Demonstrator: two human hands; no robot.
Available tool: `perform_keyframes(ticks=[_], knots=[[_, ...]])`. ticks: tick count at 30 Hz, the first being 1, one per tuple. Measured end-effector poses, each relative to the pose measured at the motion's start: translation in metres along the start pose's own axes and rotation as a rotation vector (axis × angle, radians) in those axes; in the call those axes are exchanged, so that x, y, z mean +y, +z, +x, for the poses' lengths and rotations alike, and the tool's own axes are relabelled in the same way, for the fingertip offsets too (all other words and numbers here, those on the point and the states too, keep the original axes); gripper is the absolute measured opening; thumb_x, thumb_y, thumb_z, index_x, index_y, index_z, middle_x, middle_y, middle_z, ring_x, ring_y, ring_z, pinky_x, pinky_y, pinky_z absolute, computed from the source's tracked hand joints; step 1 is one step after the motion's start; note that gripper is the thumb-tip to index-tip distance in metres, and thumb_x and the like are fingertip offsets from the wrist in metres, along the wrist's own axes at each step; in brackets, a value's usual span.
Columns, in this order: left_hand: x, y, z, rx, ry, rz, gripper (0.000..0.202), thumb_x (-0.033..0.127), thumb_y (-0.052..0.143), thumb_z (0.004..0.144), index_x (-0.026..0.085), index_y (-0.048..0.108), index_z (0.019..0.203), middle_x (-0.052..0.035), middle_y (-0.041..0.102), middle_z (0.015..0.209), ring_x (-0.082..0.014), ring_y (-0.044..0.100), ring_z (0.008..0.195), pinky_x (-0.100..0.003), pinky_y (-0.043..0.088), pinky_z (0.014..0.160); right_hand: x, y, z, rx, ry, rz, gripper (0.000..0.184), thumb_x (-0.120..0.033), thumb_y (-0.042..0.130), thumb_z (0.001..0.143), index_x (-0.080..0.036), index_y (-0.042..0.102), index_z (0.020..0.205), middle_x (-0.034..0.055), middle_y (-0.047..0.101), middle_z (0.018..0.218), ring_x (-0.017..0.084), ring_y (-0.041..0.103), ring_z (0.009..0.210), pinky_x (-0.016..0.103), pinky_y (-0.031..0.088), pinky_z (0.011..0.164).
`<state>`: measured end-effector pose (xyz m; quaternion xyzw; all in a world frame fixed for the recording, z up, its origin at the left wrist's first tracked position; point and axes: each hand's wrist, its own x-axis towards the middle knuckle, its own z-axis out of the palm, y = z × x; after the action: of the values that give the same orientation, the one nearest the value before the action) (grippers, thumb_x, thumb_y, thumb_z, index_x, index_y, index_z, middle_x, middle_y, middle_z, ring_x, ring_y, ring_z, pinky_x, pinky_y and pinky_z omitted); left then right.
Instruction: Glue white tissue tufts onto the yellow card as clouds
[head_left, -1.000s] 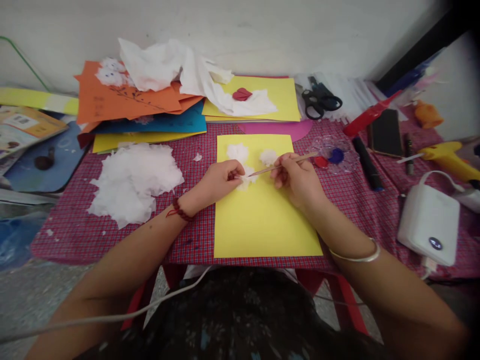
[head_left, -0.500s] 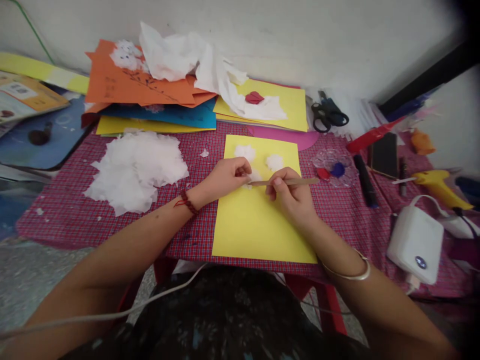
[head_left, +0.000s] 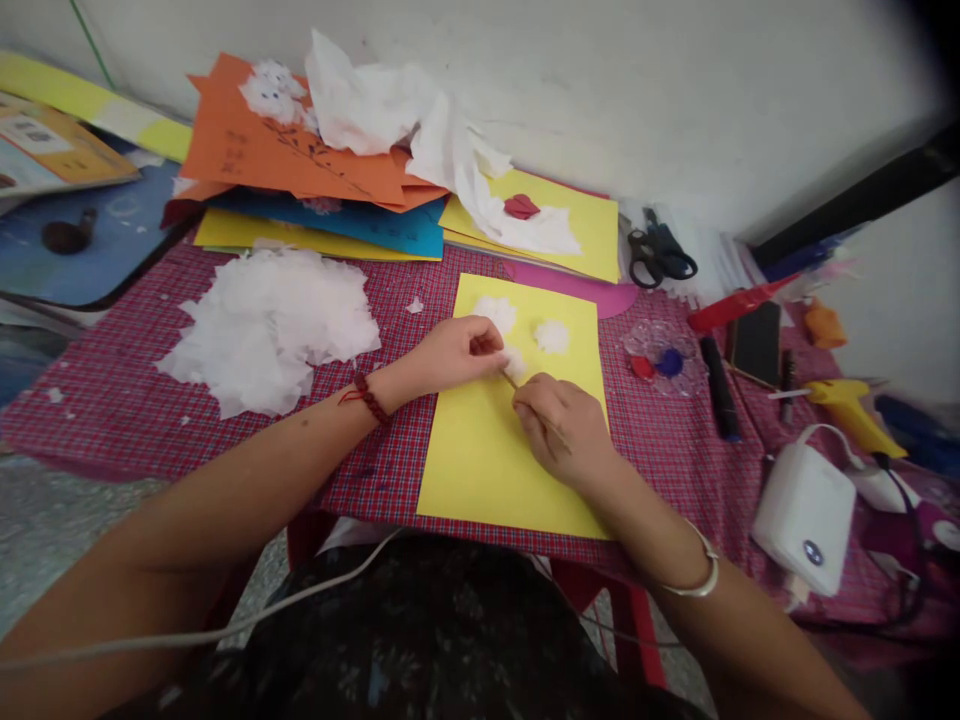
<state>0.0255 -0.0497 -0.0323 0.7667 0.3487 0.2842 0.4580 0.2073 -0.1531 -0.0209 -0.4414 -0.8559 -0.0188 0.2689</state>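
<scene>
A yellow paper sheet lies in front of me with small white tissue tufts on its upper part, one at the upper left and one at the right. My left hand reaches over the sheet's left edge, thumb and fingertips pinched at a third tissue tuft. Between thumb and fingers, my right hand grips a thin flat wooden stick. The stick's tip points up and left, at the tuft beside my left fingertips. Exact contact there is too small to tell.
A heap of white tissue pieces sits left on the checked cloth. Folded coloured cards and crumpled tissue stand behind. To the right are scissors, a clear dish, a marker, a yellow glue gun and a white device.
My right hand has turned the stick from nearly level to slanting, its tip now up and left. My left hand stays pinched at the tuft. The whole view has shifted slightly.
</scene>
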Motion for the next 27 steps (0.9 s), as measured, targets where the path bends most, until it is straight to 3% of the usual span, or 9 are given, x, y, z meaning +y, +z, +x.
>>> perform_keyframes(ticks=[3,6,12,17,20,24,27], knots=[[-0.003,0.001,-0.002,-0.047,0.042,0.02,0.022,0.008,0.06,0.068,0.015,0.062,0.088,-0.0018,0.065,0.083,-0.0111,0.057,0.071,-0.025,0.047,0.067,0.001,-0.001,-0.002,0.012,0.102,0.086,0.017,-0.023,0.043,0.096,-0.023,0.056,0.086,0.0033,0.062,0.074,0.015,0.055,0.063,0.029,0.041,0.058],[-0.005,0.003,-0.002,-0.006,0.047,0.074,0.021,0.006,0.055,0.071,0.015,0.062,0.089,-0.0025,0.065,0.083,-0.0111,0.058,0.072,-0.024,0.048,0.066,0.001,-0.003,-0.004,0.071,0.271,0.317,0.016,-0.028,0.046,0.097,-0.024,0.057,0.085,0.0024,0.061,0.074,0.014,0.055,0.062,0.029,0.042,0.057],[-0.01,0.008,0.001,0.073,0.045,0.116,0.013,0.009,0.055,0.076,0.015,0.064,0.084,-0.002,0.065,0.08,-0.0121,0.058,0.073,-0.025,0.047,0.066,0.012,-0.005,0.002,0.441,0.689,0.957,0.024,-0.045,0.052,0.094,-0.024,0.054,0.082,-0.0027,0.057,0.06,0.012,0.051,0.049,0.027,0.044,0.052],[-0.002,0.003,0.003,0.176,-0.067,-0.145,0.021,0.004,0.042,0.083,0.015,0.06,0.083,-0.0012,0.063,0.079,-0.009,0.059,0.067,-0.024,0.049,0.065,0.031,0.0,0.008,0.438,0.898,1.204,0.026,-0.047,0.057,0.087,-0.024,0.051,0.077,-0.0061,0.05,0.056,0.009,0.042,0.041,0.026,0.046,0.051],[0.023,-0.031,-0.005,0.355,0.046,-0.279,0.017,0.004,0.045,0.086,0.014,0.059,0.085,0.0004,0.061,0.076,-0.0077,0.058,0.065,-0.024,0.049,0.065,0.038,0.0,0.007,0.37,0.96,1.315,0.024,-0.045,0.062,0.082,-0.024,0.052,0.076,-0.0059,0.048,0.055,0.009,0.039,0.041,0.026,0.042,0.047],[0.064,-0.108,-0.035,0.542,0.233,-0.089,0.014,0.006,0.052,0.087,0.015,0.062,0.088,0.0011,0.063,0.073,-0.008,0.059,0.066,-0.025,0.048,0.066,0.044,-0.003,0.005,0.379,1.094,1.4,0.015,-0.037,0.069,0.074,-0.024,0.063,0.072,-0.0015,0.048,0.058,0.009,0.039,0.043,0.03,0.036,0.047],[0.071,-0.153,-0.067,0.56,0.107,0.193,0.01,0.009,0.057,0.084,0.016,0.065,0.086,-0.0001,0.064,0.074,-0.0101,0.06,0.068,-0.026,0.046,0.067,0.05,-0.001,0.007,0.379,1.175,1.372,0.013,-0.037,0.073,0.064,-0.025,0.071,0.069,0.0058,0.052,0.06,0.011,0.041,0.045,0.036,0.027,0.046]])
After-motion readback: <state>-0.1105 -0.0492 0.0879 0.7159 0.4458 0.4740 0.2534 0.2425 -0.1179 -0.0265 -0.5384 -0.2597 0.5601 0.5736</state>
